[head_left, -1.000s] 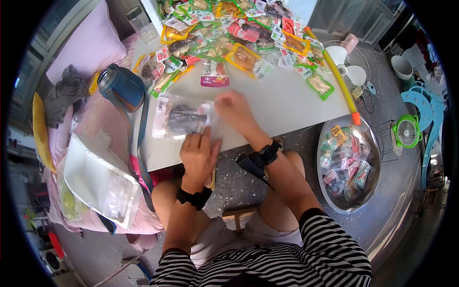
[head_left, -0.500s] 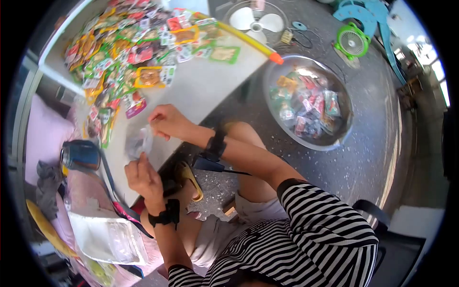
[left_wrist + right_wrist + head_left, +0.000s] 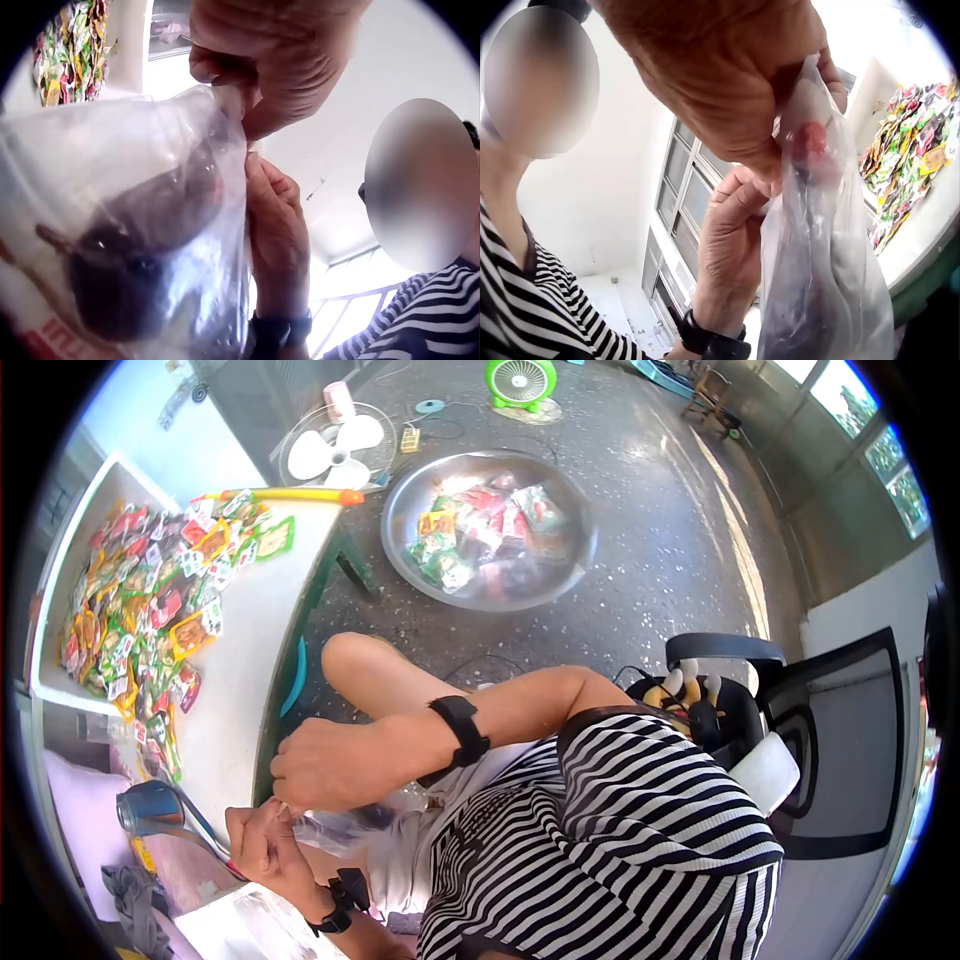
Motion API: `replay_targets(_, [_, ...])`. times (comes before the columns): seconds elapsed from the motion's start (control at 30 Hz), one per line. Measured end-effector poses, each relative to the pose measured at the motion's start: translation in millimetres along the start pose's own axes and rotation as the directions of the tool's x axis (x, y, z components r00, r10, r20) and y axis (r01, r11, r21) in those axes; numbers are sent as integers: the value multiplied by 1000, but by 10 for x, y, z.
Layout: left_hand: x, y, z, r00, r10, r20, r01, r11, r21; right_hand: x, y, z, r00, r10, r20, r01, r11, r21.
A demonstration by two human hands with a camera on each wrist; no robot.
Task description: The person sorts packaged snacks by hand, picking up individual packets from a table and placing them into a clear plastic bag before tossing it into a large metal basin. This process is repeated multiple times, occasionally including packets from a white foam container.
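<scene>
A clear plastic bag (image 3: 172, 247) with dark contents is held up by its edge between both hands. The left hand (image 3: 270, 850) pinches that edge with thumb and fingers, just below the right hand (image 3: 340, 765) in the head view. In the right wrist view, the right hand (image 3: 727, 82) grips the bag (image 3: 825, 270) near its top, the left hand (image 3: 731, 232) close beside it. A reddish spot shows through the plastic there, and red print lies at the bag's lower left in the left wrist view.
Many small colourful packets (image 3: 150, 600) are heaped in and before a white box on the white table (image 3: 240, 660). A metal basin (image 3: 490, 595) of packets stands on the floor beyond. A blue flask (image 3: 150, 810), yellow stick (image 3: 290, 494), fans and a black chair (image 3: 830, 750) surround the person.
The head view has swung right. The bag has left the tabletop and is now raised near the person's lap, at the table's edge, with both hands closed together on its edge.
</scene>
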State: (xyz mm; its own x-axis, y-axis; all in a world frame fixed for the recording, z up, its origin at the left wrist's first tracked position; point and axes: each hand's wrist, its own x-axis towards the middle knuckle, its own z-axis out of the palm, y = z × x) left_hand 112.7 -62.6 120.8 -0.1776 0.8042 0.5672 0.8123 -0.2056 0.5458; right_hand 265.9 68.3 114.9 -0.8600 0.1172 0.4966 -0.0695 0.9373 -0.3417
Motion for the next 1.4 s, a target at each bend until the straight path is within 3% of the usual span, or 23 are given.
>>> replay_targets(0.03, [-37,2,56,1000,5,6,-4,994,-112,-105,-78,-50,998,45,34,-46,999,24])
replay_targets(0.13, [-77,10,213,998,39,58,-11,907,-421,-381,-216,-51,981,163,-105,-148,980,135])
replay_targets(0.23, [-95,136,467,990,-106,93,141,721,-678,-629,-246,-75,954,273,-127,-222,922,318])
replay_targets(0.27, [-141,103,506,974,-135,181,224,673,-705,-684,-235,-49,950,289,-120,-232,908,349])
replay_targets(0.37, [-244,128,594,958,-204,199,285,664,-691,-778,-170,34,943,326,-70,-268,865,425])
replay_targets(0.43, [-272,138,657,958,-257,129,272,666,-695,-781,-132,65,937,348,-19,-304,843,444])
replay_targets(0.6, [-319,32,714,954,-261,148,287,652,-702,-739,-90,149,943,316,-104,-267,905,331])
replay_targets(0.7, [-297,21,794,953,-288,92,276,706,-652,-779,44,209,951,260,-170,-192,921,339])
replay_targets(0.73, [-282,54,796,931,-358,74,315,685,-657,-794,113,215,950,237,-205,-154,923,352])
replay_targets(0.83, [-276,81,770,864,-501,42,401,637,-658,-982,361,-60,873,420,-248,-301,864,405])
replay_targets(0.9, [-385,-143,696,852,-521,46,430,647,-630,-1099,566,-337,756,572,-319,-436,803,406])
replay_targets(0.97, [-511,-322,653,820,-572,27,459,627,-630,-1331,941,-472,544,563,-622,-468,819,332])
replay_targets(1.03, [-607,-438,606,792,-610,11,475,605,-639,-1457,1085,-878,280,793,-542,-451,607,655])
replay_targets(1.1, [-650,-457,561,776,-631,-16,475,600,-643,-1711,1587,-949,26,797,-604,-431,554,712])
replay_targets(1.17, [-659,-474,545,757,-652,-36,475,588,-655,-2122,2181,-875,24,738,-675,-548,574,608])
replay_targets(1.2, [-666,-483,538,746,-665,-42,478,577,-663,-2451,2683,-700,95,741,-665,-712,517,475])
replay_targets(1.23, [-682,-482,530,733,-679,-44,483,565,-669,-2882,3063,-443,299,714,-633,-875,470,117])
replay_targets(1.27, [-697,-469,523,730,-682,-44,485,563,-669,-3302,3432,-192,491,655,-574,-870,410,-275])
replay_targets(1.33, [-701,-453,520,725,-687,-44,488,559,-670,-3962,3846,295,504,759,-412,-847,340,-409])
replay_targets(1.4, [-750,-473,511,734,-677,-48,482,570,-665,-3985,3706,529,254,936,-243,-961,273,49])
